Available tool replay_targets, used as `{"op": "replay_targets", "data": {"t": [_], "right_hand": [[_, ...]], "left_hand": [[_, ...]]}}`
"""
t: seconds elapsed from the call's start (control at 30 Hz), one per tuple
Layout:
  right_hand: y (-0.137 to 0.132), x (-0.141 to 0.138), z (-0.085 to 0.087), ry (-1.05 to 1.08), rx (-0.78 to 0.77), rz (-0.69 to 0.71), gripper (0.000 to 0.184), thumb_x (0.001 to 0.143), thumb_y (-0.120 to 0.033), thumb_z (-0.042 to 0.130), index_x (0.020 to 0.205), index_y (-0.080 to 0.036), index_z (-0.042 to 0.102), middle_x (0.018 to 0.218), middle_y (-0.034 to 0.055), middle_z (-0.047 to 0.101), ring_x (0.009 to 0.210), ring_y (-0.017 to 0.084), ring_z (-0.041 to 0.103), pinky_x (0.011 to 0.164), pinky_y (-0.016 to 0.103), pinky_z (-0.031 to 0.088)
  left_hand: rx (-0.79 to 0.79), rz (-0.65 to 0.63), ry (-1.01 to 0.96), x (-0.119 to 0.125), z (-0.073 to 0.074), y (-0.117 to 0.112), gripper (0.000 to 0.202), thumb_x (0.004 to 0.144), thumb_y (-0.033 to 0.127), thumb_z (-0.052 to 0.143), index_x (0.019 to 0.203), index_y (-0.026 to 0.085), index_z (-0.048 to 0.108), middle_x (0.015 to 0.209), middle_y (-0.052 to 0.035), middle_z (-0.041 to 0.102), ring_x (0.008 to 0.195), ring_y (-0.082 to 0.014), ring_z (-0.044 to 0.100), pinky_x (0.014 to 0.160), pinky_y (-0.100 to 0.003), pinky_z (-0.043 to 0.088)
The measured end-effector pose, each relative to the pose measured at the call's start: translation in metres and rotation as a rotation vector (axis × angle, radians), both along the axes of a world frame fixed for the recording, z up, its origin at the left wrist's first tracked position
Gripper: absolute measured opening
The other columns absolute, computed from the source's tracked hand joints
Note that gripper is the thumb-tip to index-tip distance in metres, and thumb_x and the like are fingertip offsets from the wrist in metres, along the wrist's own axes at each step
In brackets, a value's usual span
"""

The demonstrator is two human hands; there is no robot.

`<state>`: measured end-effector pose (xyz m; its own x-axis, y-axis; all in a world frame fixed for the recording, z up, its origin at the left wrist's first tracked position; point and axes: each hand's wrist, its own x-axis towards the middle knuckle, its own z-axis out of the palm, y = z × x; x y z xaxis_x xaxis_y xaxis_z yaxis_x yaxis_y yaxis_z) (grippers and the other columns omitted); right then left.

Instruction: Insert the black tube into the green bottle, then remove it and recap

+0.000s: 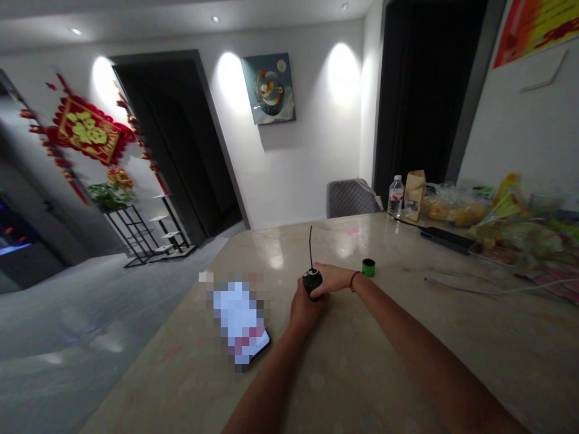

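Observation:
A small dark green bottle (312, 282) with a pale ring at its mouth is held close above or on the tabletop. Out of its mouth a thin black stick (310, 247) rises nearly straight up. My left hand (304, 307) is closed round the near left side of the bottle. From the right, my right hand (333, 278) grips it too, thumb across the front; its other fingers are mostly hidden behind the bottle. Just beyond my right wrist, a short green cylinder (368, 267) with a dark top, possibly a cap, stands on the table.
On the stone-like table (362, 374), a phone (242, 322), its screen blurred out, lies left of my forearms. To the right are a white cable (497, 290), a black box-shaped device (450, 239), plastic bags (456, 205) and a water bottle (396, 197). A grey chair (350, 198) stands behind.

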<state>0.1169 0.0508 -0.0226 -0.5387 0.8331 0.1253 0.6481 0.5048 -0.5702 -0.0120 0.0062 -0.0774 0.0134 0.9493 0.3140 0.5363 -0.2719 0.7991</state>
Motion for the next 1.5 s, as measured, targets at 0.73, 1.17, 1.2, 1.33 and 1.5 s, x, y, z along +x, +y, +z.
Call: {"op": "replay_targets", "data": {"t": [0.73, 1.17, 1.2, 1.33, 1.5], "right_hand": [[0.011, 0.006, -0.016, 0.160, -0.016, -0.024, 0.054, 0.051, -0.031, 0.071, 0.098, -0.013, 0.050, 0.091, 0.0061, 0.060, 0.083, 0.018, 0.056, 0.072, 0.026, 0.043], [0.030, 0.014, -0.056, 0.264, 0.011, -0.320, 0.067, 0.052, -0.040, 0.072, 0.108, -0.014, 0.046, 0.100, 0.0104, 0.060, 0.088, 0.021, 0.057, 0.078, 0.032, 0.044], [0.031, 0.014, -0.059, 0.263, 0.019, -0.328, 0.066, 0.052, -0.040, 0.072, 0.108, -0.015, 0.046, 0.100, 0.0102, 0.060, 0.089, 0.021, 0.057, 0.078, 0.032, 0.044], [0.036, 0.015, -0.066, 0.263, 0.046, -0.372, 0.066, 0.052, -0.041, 0.071, 0.108, -0.015, 0.047, 0.100, 0.0095, 0.060, 0.090, 0.021, 0.058, 0.078, 0.032, 0.044], [0.041, 0.017, -0.070, 0.269, 0.066, -0.415, 0.062, 0.054, -0.041, 0.070, 0.106, -0.015, 0.048, 0.098, 0.0085, 0.061, 0.087, 0.020, 0.058, 0.077, 0.031, 0.044]], "left_hand": [[0.065, 0.019, 0.087, -0.001, -0.002, 0.004, 0.054, 0.064, 0.027, 0.062, 0.112, 0.019, 0.041, 0.104, -0.0072, 0.058, 0.094, -0.0204, 0.055, 0.077, -0.028, 0.042], [0.005, 0.048, 0.392, 0.001, -0.002, -0.003, 0.033, 0.072, 0.025, 0.050, 0.104, 0.015, 0.052, 0.104, -0.0100, 0.057, 0.099, -0.0206, 0.050, 0.089, -0.030, 0.034], [0.008, 0.045, 0.402, 0.002, -0.002, -0.003, 0.032, 0.073, 0.025, 0.050, 0.103, 0.015, 0.053, 0.103, -0.0097, 0.058, 0.098, -0.0204, 0.050, 0.088, -0.030, 0.034], [0.026, 0.037, 0.414, 0.002, -0.003, -0.002, 0.030, 0.074, 0.024, 0.048, 0.102, 0.016, 0.054, 0.104, -0.0094, 0.057, 0.098, -0.0194, 0.050, 0.089, -0.030, 0.033], [0.063, 0.032, 0.423, 0.002, -0.006, -0.001, 0.026, 0.073, 0.023, 0.048, 0.096, 0.016, 0.057, 0.105, -0.0093, 0.056, 0.099, -0.0196, 0.050, 0.091, -0.030, 0.033]]}}
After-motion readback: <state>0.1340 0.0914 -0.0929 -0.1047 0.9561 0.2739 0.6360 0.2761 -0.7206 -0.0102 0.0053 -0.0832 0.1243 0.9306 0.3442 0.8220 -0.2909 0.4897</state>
